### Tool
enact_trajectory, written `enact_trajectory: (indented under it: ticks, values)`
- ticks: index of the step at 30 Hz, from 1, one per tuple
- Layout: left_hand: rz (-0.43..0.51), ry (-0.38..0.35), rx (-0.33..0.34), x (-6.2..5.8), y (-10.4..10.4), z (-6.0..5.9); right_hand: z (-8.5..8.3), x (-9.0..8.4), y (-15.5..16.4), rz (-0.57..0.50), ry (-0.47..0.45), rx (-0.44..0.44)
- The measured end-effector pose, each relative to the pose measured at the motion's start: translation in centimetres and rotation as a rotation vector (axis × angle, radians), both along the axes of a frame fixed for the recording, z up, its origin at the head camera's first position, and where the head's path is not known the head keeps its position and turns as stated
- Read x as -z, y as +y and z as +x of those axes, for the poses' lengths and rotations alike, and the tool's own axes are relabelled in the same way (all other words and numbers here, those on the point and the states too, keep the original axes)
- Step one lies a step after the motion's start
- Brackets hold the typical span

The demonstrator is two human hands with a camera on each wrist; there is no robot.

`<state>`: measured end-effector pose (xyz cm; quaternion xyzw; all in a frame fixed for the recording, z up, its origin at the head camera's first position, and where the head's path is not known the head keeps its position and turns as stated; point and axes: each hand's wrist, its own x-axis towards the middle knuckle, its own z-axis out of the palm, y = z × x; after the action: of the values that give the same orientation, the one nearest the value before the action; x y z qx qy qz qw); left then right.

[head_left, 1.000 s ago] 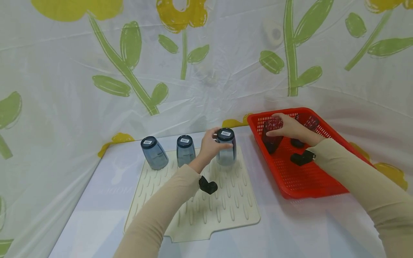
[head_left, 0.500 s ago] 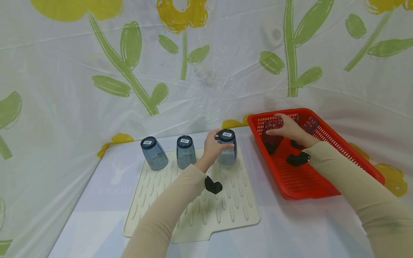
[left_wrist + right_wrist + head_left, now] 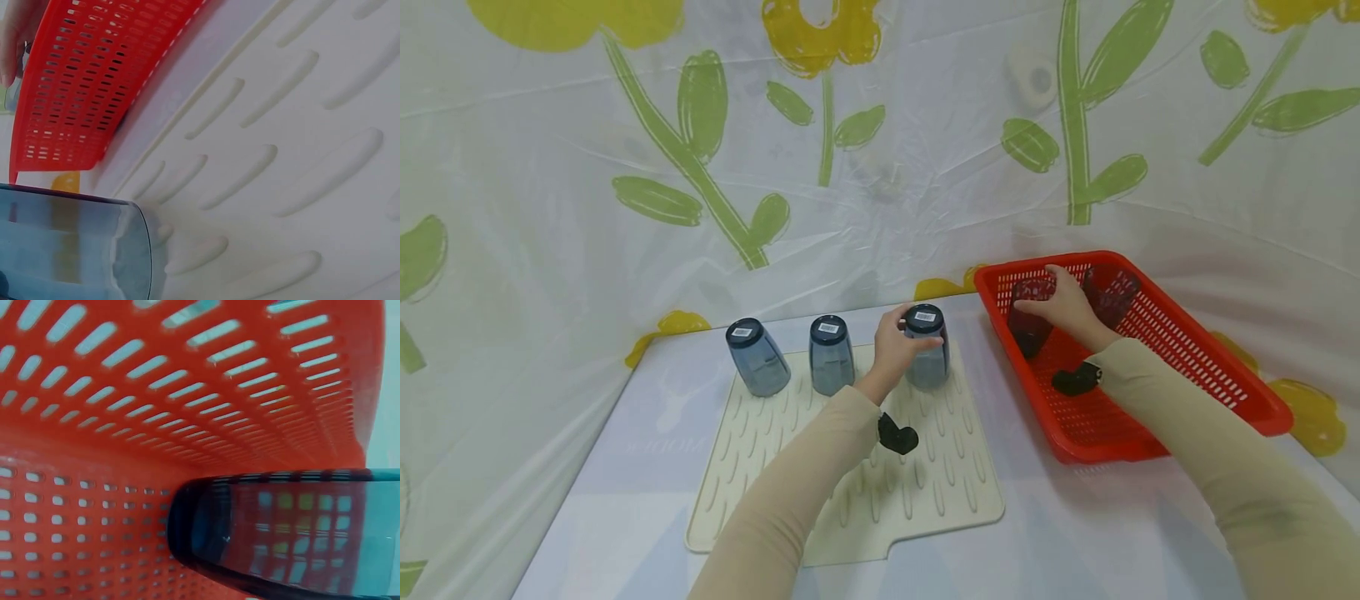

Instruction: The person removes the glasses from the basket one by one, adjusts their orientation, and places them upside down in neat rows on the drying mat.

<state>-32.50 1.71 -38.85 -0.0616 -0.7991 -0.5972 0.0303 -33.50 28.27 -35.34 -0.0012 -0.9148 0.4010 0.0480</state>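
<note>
My left hand (image 3: 895,346) grips a blue-tinted drinking glass (image 3: 929,358) turned upside down over the right rear part of the cream ridged mat (image 3: 925,467). In the left wrist view that glass (image 3: 69,244) has its mouth right at the mat's surface. My right hand (image 3: 1067,308) reaches into the red basket (image 3: 1041,408), thumb and fingers around a second glass (image 3: 1028,333). Its thick dark base (image 3: 181,522) points down into the basket in the right wrist view. Both hands' fingers are mostly out of their own wrist views.
Two more upside-down blue glasses stand left on the mat's rear edge: a middle glass (image 3: 832,358) and a left glass (image 3: 758,358). Another glass (image 3: 1111,292) leans in the basket's back right. A flower-print curtain (image 3: 887,167) hangs behind the white table (image 3: 647,450).
The glass in my left hand has sunk very slightly toward the mat. My right forearm has swung left, uncovering more of the other glass in the basket, while the right hand keeps its hold.
</note>
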Motion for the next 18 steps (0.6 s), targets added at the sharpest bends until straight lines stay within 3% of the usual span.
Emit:
enact_trajectory:
  ticks: [8, 18]
  values:
    - [0.009, 0.006, 0.023, 0.56, -0.09, -0.08, -0.24, 0.76, -0.1, -0.045, -0.014, 0.057]
    - [0.01, -0.017, 0.02, 0.66, -0.03, -0.05, 0.13, 0.75, 0.19, -0.046, -0.134, 0.059]
